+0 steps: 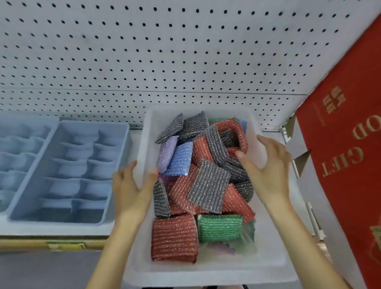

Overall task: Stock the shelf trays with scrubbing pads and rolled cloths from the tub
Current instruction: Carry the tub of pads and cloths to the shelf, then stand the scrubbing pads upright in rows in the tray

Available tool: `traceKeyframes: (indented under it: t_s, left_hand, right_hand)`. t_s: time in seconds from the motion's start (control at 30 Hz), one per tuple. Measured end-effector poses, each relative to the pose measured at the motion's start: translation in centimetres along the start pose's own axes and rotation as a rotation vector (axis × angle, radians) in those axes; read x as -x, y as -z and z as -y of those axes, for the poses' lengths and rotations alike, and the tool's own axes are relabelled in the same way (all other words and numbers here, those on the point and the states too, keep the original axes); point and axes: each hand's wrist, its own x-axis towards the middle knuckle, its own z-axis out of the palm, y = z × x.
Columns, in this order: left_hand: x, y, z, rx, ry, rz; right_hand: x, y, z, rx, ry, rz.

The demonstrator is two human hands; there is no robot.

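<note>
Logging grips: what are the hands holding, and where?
The white tub: left hand grips its left rim, right hand its right rim.

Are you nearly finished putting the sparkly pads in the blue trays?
Not nearly. Done: nothing yet, since the compartments that show in the blue trays look bare. In hand: the left hand and the right hand grip the side walls of the white tub. Left: the whole heap of scrubbing pads in the tub must go into the trays. No rolled cloths show.
</note>
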Motion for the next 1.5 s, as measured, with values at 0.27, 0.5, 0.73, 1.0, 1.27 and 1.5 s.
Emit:
traceKeyframes:
  t_s: [0.27, 0.5, 0.73, 1.0, 1.27, 1.5]
  left_hand:
    - [1.8, -1.1, -1.2, 0.154, -0.213, 0.24]
    - [2.5, -2.0, -0.9, 0.295, 0.02, 0.411]
    - [0.1, -0.7, -3.5, 0.587, 0.097, 0.524]
    - [2.9, 2.2, -4.9, 0.728, 0.126, 0.431]
    - [1.7, 7.5, -0.7, 0.677, 0.237, 0.102]
    - [3.2, 7.4, 0.7, 0.708, 0.246, 0.107]
  right_hand:
    - [-1.9, -7.5, 2.5, -0.097, -0.131, 0.425]
    - [-2.5, -6.7, 3.5, -0.179, -0.27, 0.298]
    - [1.1, -1.5, 5.6, -0.682, -0.282, 0.3]
    - [3.8, -3.2, 6.1, -0.451, -0.046, 0.403]
    - [1.9, -5.3, 3.2, 0.287, 0.159, 0.856]
    - [1.8, -4.9, 4.2, 0.184, -0.016, 0.778]
